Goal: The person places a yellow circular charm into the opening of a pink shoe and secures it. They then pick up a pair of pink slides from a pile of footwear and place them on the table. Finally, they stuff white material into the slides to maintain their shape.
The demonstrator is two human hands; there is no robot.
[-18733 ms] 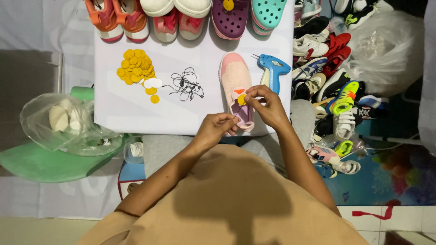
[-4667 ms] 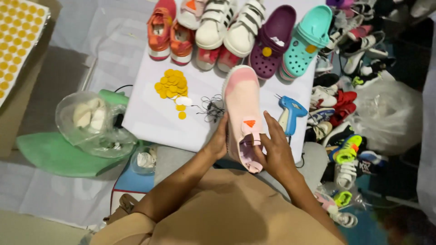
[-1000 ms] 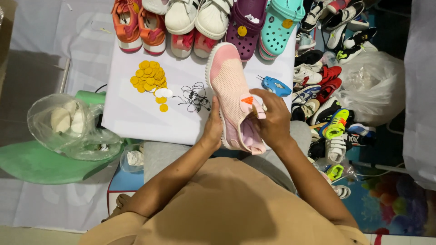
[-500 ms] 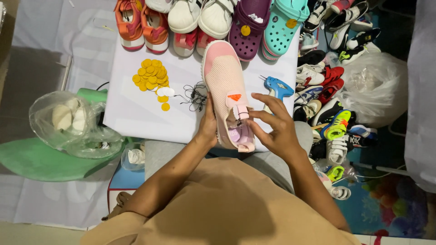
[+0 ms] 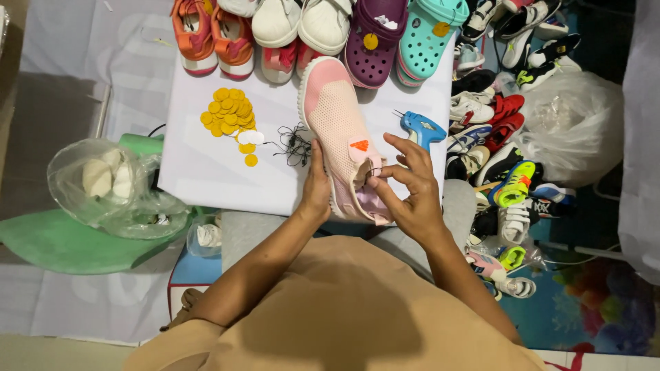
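A pink slip-on shoe (image 5: 337,130) lies toe-away on the white board (image 5: 206,172). My left hand (image 5: 316,189) grips its left side near the heel. My right hand (image 5: 409,189) is at the shoe's opening, fingers spread, with thumb and forefinger pinching a thin black string at the tongue. An orange mark sits on the tongue. A tangle of black strings (image 5: 295,141) lies just left of the shoe, beside a heap of yellow round stickers (image 5: 230,117).
A blue glue gun (image 5: 421,128) lies right of the shoe. Orange, white, purple and teal shoes (image 5: 371,41) line the board's far edge. More shoes are piled at right (image 5: 495,158) by a clear plastic bag (image 5: 574,127). Another bag (image 5: 110,182) sits left.
The shoe has slid a little away from me on the board. My right hand went from covering the tongue to opening its fingers and pinching the string at the opening.
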